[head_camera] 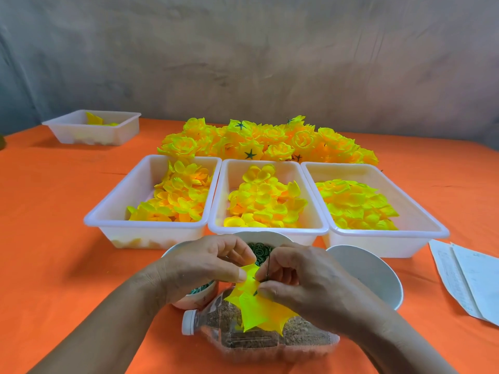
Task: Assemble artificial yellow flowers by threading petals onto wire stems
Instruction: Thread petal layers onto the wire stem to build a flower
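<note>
**Threading step, near centre.** A yellow petal (253,311), star-pointed, hangs between both hands just above the desk (67,238). The left hand (199,268) pinches its upper edge between thumb and forefinger. The right hand (299,279) is clamped on a thin dark wire (269,265), held upright against the petal's middle. Whether the wire has passed through the petal cannot be told.

**Surroundings.** Under the hands lies a clear bottle (270,344) on its side, part-filled with brown grit. Just beyond are three white bowls: the middle bowl (259,234) holds green rings, the left bowl (189,300) holds green pieces, and the contents of the right bowl (378,276) are hidden. Farther off stand three trays (267,230) of loose petals. Behind them is a heap of finished flowers (270,141), and a fourth tray (91,136) sits far left.

**Risks.** The wire tip could miss the petal's centre and tear the thin material if pushed off-line. A loose pinch would let the petal slide or fold. The bottle could roll if a wrist presses it, and it could nudge the bowls.

**Writing.** Papers (469,282) at the right carry print too small to read. No label shows on the bottle.
</note>
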A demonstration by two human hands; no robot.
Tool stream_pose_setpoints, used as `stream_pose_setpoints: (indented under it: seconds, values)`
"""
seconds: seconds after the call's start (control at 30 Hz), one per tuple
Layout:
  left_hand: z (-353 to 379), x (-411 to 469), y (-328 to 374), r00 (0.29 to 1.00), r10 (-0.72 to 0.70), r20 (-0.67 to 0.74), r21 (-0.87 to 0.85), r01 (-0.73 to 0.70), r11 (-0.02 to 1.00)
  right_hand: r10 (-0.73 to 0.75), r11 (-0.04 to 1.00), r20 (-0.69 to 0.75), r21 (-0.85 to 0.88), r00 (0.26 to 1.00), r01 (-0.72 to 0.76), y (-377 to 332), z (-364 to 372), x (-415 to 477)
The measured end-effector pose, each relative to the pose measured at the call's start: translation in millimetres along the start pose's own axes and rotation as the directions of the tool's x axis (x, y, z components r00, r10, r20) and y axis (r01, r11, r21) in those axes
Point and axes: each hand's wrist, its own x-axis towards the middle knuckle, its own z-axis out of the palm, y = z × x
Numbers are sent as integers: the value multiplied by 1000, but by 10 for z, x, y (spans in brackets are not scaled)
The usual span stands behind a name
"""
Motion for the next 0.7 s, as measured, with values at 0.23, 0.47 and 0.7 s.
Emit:
stream_pose_setpoints:
  seconds: [0.23,0.47,0.7]
  values:
    - [-38,-30,48,1000,-9,26,-121,12,993,58,995,124,70,991,-67,-34,-134,23]
    - [-72,-15,96,998,-23,-51,-80,19,997,-21,1000,65,1,998,21,-41,-187,-16]
    - [-51,18,64,994,-51,-99,-69,44,997,-63,989,18,-136,998,65,-41,-124,12]
